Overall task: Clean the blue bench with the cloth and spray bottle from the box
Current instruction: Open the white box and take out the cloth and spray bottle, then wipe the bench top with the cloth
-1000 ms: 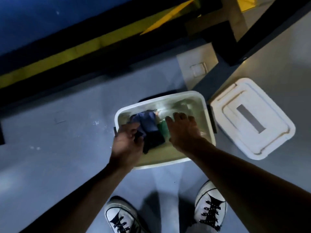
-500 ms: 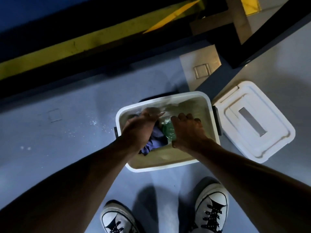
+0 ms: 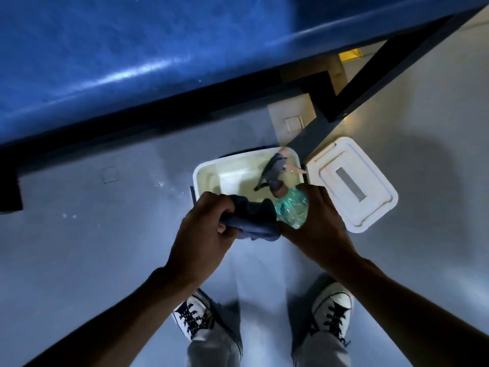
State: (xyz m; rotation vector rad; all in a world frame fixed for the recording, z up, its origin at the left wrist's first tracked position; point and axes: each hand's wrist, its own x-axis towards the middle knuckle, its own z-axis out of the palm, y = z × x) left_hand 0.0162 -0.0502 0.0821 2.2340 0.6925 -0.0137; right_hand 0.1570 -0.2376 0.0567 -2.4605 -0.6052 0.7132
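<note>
We have just one view, from a camera worn on the person's head. It looks almost straight down, from standing height. The floor (image 3: 79, 247) fills the middle of the frame, the shoes (image 3: 195, 320) sit at the bottom edge, and the blue bench (image 3: 132, 54) fills the upper left. Both arms reach in from the bottom corners.

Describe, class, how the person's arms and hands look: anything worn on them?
Both forearms are bare, with no sleeves in view. The left hand and right hand wear no gloves; no watch, ring or band shows in the dim light.
</note>
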